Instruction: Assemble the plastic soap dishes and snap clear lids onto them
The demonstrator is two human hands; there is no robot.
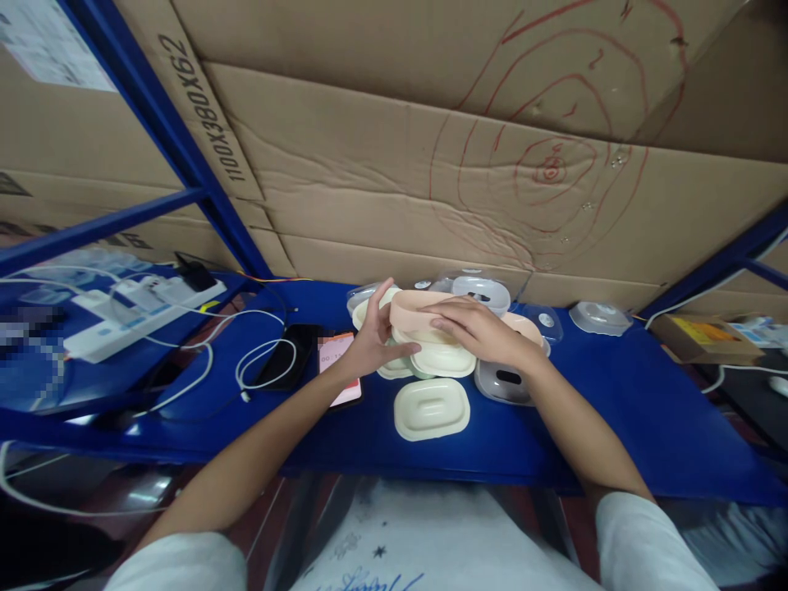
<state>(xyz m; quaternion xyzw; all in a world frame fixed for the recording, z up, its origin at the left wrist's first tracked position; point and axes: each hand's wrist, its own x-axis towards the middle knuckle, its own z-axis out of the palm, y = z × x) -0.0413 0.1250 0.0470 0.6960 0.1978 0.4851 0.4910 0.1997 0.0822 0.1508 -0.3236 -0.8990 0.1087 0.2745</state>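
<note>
My left hand [373, 338] and my right hand [477, 330] together grip a pale peach oval box part [414, 316] held just above the blue shelf [616, 394]. The left hand's fingers curl around its left end. The right hand lies over its top and right side. Right under it sits a cream oval lid [444, 359], and another cream lid [432, 408] lies nearer to me. A clear plastic piece with a dark slot [501, 382] rests by my right wrist.
Several clear plastic covers [600, 317] lie at the shelf's back. Two phones [289, 355] and white cables [203, 361] lie left of my hands, beside a white power strip [139, 316]. Cardboard sheets [431, 164] wall off the back. A small cardboard box [707, 338] sits far right.
</note>
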